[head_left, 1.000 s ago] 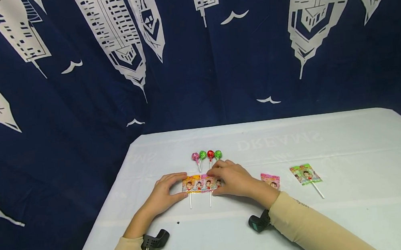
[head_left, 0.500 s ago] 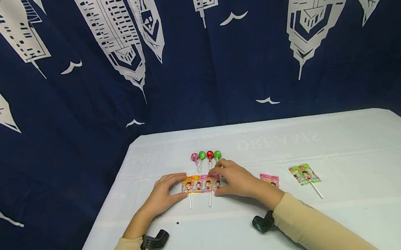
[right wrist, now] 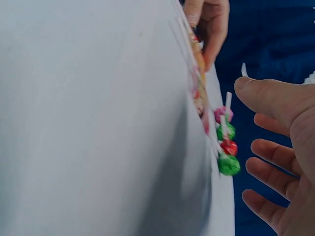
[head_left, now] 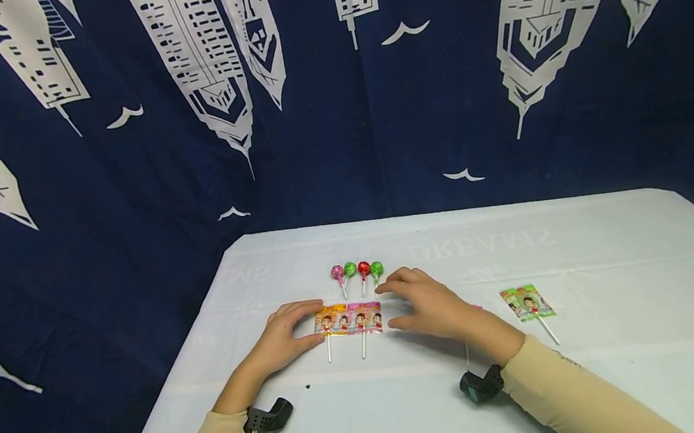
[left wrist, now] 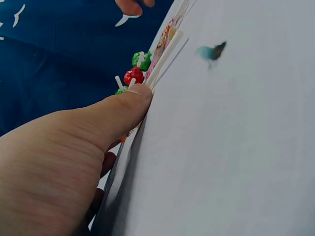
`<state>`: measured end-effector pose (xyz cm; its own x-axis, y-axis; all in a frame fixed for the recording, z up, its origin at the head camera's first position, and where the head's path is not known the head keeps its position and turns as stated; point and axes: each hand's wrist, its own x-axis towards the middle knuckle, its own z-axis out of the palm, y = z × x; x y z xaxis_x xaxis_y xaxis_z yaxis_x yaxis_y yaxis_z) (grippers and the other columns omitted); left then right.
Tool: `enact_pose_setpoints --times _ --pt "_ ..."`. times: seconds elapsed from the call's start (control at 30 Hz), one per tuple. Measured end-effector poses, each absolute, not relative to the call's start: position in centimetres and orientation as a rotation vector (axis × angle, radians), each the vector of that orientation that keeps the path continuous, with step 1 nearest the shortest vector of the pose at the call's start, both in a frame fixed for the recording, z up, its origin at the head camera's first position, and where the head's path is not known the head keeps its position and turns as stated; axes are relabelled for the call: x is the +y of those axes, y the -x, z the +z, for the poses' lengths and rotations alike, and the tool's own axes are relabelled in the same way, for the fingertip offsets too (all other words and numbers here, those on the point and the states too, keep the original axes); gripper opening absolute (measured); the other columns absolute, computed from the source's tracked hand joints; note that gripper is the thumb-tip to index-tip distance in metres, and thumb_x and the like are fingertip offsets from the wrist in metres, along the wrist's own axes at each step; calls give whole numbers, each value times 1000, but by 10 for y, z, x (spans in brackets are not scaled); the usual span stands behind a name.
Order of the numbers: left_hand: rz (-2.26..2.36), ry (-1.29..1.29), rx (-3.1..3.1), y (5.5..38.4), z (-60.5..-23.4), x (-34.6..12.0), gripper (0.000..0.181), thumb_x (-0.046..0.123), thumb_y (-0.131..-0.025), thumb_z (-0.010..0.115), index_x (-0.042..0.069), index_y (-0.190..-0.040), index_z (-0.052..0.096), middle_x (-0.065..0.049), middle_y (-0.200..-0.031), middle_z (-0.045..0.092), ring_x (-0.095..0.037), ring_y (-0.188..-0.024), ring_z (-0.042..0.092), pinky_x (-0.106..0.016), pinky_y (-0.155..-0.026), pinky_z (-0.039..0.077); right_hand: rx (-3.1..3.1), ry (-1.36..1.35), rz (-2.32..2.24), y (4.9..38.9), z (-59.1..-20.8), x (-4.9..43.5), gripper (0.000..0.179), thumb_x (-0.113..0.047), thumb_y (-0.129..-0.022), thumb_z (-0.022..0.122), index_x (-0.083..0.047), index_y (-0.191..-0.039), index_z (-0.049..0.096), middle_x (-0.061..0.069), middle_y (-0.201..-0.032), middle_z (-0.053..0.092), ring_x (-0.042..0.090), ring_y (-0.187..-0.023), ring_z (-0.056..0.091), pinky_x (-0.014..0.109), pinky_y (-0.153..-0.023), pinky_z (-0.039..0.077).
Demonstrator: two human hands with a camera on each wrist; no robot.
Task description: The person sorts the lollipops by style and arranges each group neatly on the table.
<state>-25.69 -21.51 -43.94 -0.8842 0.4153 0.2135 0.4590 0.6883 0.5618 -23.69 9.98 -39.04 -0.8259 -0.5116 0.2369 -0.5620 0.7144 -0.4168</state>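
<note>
My left hand [head_left: 284, 334] holds an orange-wrapped lollipop [head_left: 328, 319] at its left end, fingertips at the top edge and thumb at the bottom. Against it on the right lies a pink-wrapped lollipop [head_left: 364, 317]; both sticks point toward me. My right hand [head_left: 427, 303] hovers just right of the pair, fingers spread and nothing in its grasp. Behind the packets stands a row of ball lollipops: a pink one [head_left: 337, 272], a green one [head_left: 350, 269], a red one [head_left: 364, 268] and another green one [head_left: 377, 268].
Another pink packet [head_left: 478, 307] is mostly hidden under my right wrist, its stick showing below. Farther right lies a green-wrapped lollipop [head_left: 527, 301]. A small dark speck [head_left: 307, 386] is on the white tabletop [head_left: 366, 417]. A dark blue patterned curtain [head_left: 340, 140] hangs behind.
My right hand has let go of the pink-wrapped lollipop and drawn away to the right, now covering most of the other pink packet. The left hand stays in place.
</note>
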Motion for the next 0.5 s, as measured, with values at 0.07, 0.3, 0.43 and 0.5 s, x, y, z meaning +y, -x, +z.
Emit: enact_pose_setpoints --times 0.07,0.3,0.43,0.5 --pt "-970 731 -2820 257 -439 -215 53 26 -84 81 17 -133 63 1 -144 59 -27 -139 46 -55 -114 27 -2808 -867 726 234 -387 107 54 -30 -83 81 -18 -133 63 2 -131 59 24 -122 54 45 -99 49" --pt "-974 719 -2830 258 -439 -215 53 27 -84 81 19 -133 64 2 -144 58 -26 -140 45 -54 -114 26 -2768 -828 700 221 -385 135 58 -27 -82 82 -15 -135 60 5 -133 58 27 -123 54 48 -98 49" --pt "-969 727 -2825 258 -440 -215 53 27 -84 81 19 -133 64 3 -143 59 -26 -139 46 -55 -114 27 -2779 -787 673 214 -388 149 60 -27 -81 82 -16 -136 59 4 -135 58 22 -115 53 43 -92 49" --pt "-960 732 -2823 258 -440 -215 53 27 -84 81 19 -134 63 3 -143 59 -26 -139 46 -55 -114 27 -2778 -769 665 211 -390 156 61 -27 -81 83 -17 -136 59 4 -135 58 21 -114 53 43 -90 49"
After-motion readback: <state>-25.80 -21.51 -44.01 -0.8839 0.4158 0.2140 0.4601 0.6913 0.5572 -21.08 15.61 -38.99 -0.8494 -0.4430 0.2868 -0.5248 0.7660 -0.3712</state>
